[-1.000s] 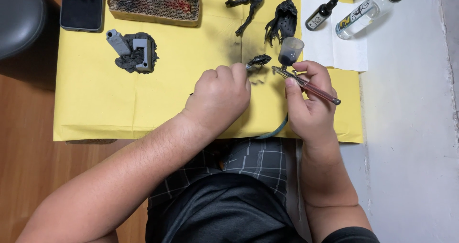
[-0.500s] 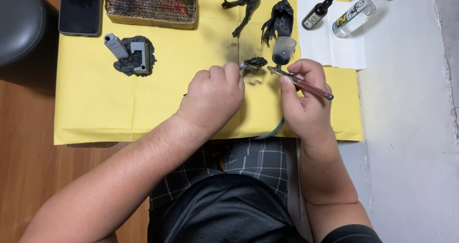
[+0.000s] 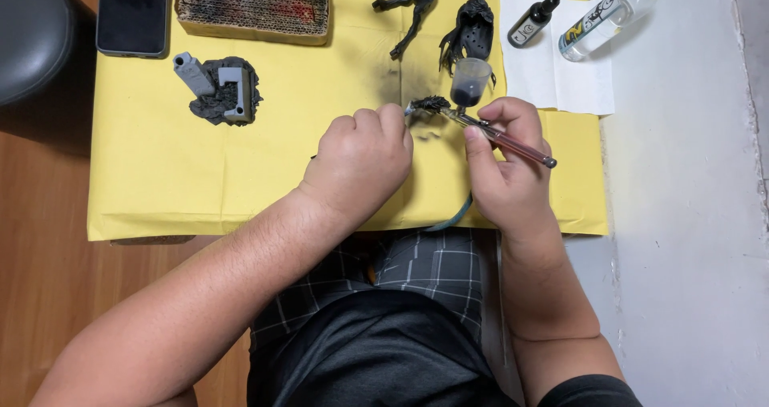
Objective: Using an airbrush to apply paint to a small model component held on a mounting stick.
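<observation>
Barely shifted from a second ago. Left hand (image 3: 360,163) still pinching small black spiky model part (image 3: 430,104) above yellow paper sheet (image 3: 160,175); right hand (image 3: 501,167) gripping pink-handled airbrush (image 3: 497,134), nozzle touching part. Spraying continues.

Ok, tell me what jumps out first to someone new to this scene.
First, the two hands meeting mid-table over the yellow paper sheet: the right hand holds an airbrush with its paint cup, aimed at a small dark model part pinched by the left hand. Next, the dark painted figure pieces at the top and the grey model base to the left.
</observation>
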